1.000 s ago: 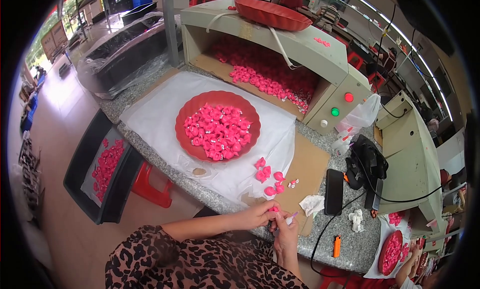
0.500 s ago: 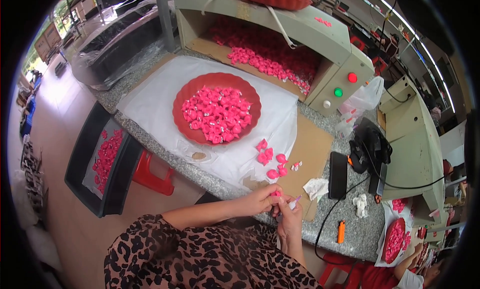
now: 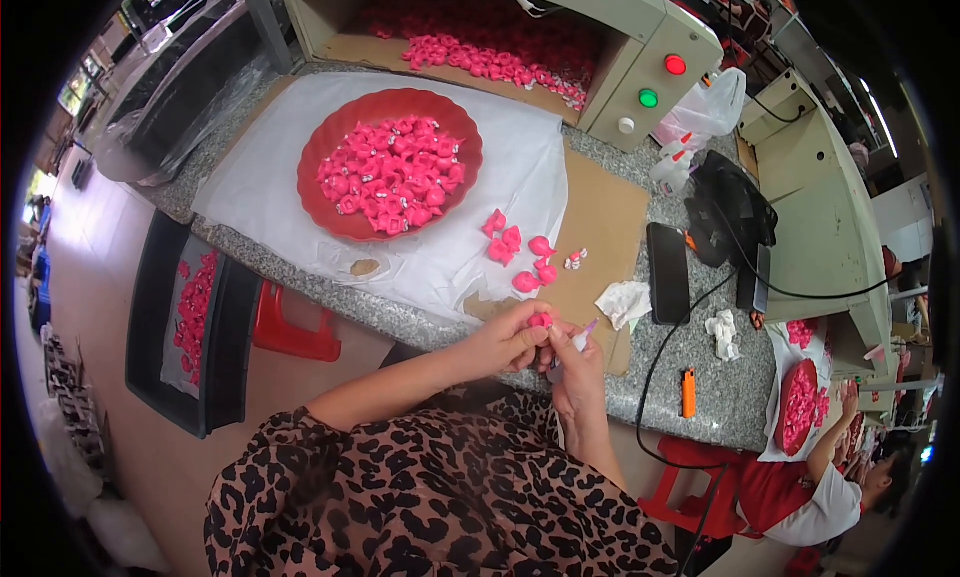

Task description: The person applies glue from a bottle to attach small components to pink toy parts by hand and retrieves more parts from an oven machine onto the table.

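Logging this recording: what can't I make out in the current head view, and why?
Head view: small rounded pink piece in the left hand; full shape hidden by the grip.
Head view: white purple-tipped tube in the right hand; much of its body hidden by the grip.
Head view: rearmost pink pieces inside the pale grey box; dim and blurred.
Head view: the box's top; cut off by the upper edge.

Left forearm (image 3: 390, 387): yours, bare, slants up toward your right
Left hand (image 3: 503, 340): you hold it in a pinch
Right forearm (image 3: 594, 439): yours rises steeply, leaning left
Right hand (image 3: 578, 369): your grip is curled, close beside your left
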Motion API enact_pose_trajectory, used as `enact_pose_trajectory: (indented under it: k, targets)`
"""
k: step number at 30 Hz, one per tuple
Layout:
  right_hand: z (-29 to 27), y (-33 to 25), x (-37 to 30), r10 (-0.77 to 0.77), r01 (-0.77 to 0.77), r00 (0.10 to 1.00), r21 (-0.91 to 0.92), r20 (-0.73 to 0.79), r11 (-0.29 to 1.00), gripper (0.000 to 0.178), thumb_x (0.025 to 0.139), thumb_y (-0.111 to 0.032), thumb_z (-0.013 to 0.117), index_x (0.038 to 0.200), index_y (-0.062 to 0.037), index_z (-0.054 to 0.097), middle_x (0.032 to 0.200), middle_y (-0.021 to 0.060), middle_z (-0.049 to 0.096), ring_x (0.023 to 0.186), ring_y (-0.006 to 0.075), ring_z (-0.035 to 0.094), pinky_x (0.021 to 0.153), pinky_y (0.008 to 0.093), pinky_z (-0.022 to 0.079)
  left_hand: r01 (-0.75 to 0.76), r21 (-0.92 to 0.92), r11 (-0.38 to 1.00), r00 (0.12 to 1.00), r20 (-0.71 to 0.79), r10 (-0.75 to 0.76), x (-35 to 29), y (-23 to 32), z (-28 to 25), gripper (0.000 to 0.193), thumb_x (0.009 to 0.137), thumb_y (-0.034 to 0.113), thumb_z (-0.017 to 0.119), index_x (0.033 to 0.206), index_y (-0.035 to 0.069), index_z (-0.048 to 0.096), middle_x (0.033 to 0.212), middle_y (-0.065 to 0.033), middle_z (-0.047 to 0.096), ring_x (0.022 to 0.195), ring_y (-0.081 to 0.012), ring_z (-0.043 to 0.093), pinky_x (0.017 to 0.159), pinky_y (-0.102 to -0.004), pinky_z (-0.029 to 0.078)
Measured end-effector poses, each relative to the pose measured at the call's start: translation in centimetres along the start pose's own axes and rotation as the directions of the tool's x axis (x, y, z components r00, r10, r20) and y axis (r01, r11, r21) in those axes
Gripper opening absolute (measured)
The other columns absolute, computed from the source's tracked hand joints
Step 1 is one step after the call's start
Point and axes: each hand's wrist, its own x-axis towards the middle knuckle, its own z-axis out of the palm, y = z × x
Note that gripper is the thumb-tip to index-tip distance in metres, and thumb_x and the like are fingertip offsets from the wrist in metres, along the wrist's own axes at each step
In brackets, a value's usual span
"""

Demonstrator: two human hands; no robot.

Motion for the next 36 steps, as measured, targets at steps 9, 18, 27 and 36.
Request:
enact_pose_trajectory:
  k: [9, 18, 27, 36]
  targets:
    - [-0.5, -0.5, -0.1, 0.061, -0.065, 0.998, 0.131, 0.032, 0.989, 0.019, 0.082, -0.020, 0.055, 0.082, -0.0009, 0.056, 0.063, 0.0013, 0.052, 0.051, 0.0081, 0.045, 0.045, 0.0213, 0.037, 0.091, -0.134, 0.987, 0.996, 0.016, -0.089, -0.4, -0.2, -0.8, 0.020, 0.090, 0.022, 0.039, 0.106, 0.010, 0.037, 0.069, -0.0004, 0.046, 0.047, -0.0054, 0.039, 0.039, -0.0160, 0.028]
    - [-1.2, -1.2, 0.1, 0.175, -0.184, 0.982, 0.150, 0.068, 0.971, 0.023, 0.084, -0.024, 0.048, 0.082, -0.0021, 0.055, 0.061, 0.0022, 0.048, 0.051, 0.0109, 0.043, 0.045, 0.0248, 0.037, 0.110, -0.299, 0.948, 0.994, 0.056, -0.097, -0.9, -0.1, -1.1, 0.028, 0.091, 0.030, 0.033, 0.109, 0.009, 0.037, 0.069, -0.0005, 0.043, 0.048, -0.0076, 0.041, 0.038, -0.0166, 0.029]
    - [-1.3, -1.9, -0.2, 0.075, -0.073, 0.997, 0.188, -0.003, 0.980, 0.019, 0.084, -0.019, 0.039, 0.094, -0.0026, 0.045, 0.074, 0.0085, 0.051, 0.060, 0.0166, 0.050, 0.053, 0.0289, 0.042, 0.249, 0.962, 0.110, 0.414, -0.208, 0.886, -2.7, 9.3, -8.2, 0.025, 0.077, 0.015, 0.056, 0.098, 0.001, 0.052, 0.083, -0.0128, 0.050, 0.074, -0.0262, 0.047, 0.068, -0.0345, 0.038]
    - [-1.2, -2.2, -0.8, 0.020, -0.039, 0.995, 0.210, 0.095, 0.977, 0.019, 0.082, -0.016, 0.047, 0.094, -0.0016, 0.046, 0.073, 0.0074, 0.050, 0.059, 0.0161, 0.049, 0.050, 0.0272, 0.041, -0.081, 0.617, 0.783, 0.828, -0.395, 0.398, -2.2, 8.4, -4.7, 0.026, 0.085, 0.018, 0.049, 0.099, -0.003, 0.054, 0.085, -0.0084, 0.056, 0.081, -0.0129, 0.051, 0.073, -0.0247, 0.039]
